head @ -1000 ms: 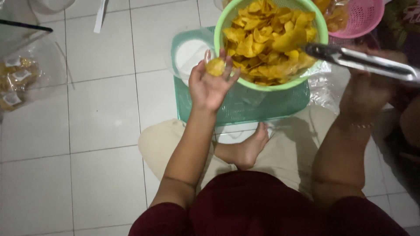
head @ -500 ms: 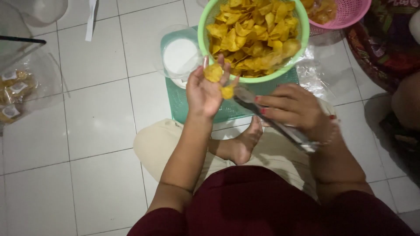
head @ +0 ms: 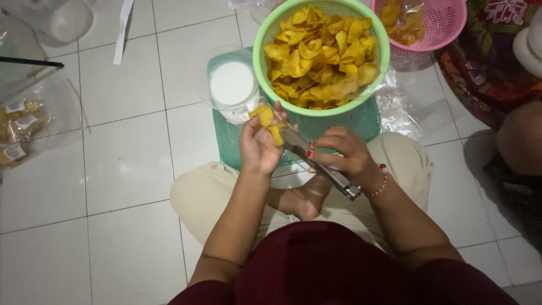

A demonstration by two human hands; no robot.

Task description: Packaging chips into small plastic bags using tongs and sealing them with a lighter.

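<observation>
On the white tiled floor (head: 124,164), the left hand (head: 258,144) curls around yellow chips (head: 265,116); the right hand (head: 339,155) grips metal tongs (head: 319,164) beside the green bowl (head: 259,39).

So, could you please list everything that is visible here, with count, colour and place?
green basket: one, top centre, full of yellow chips
pink basket: one, top right, holds bagged chips
white-lidded tub: one, left of the green basket
teal mat: one, under the green basket
clear bags: several, left edge
metal tongs: one, silver, in right hand
chips in small bag: few, yellow, in left hand
left hand: centre
right hand: centre
</observation>
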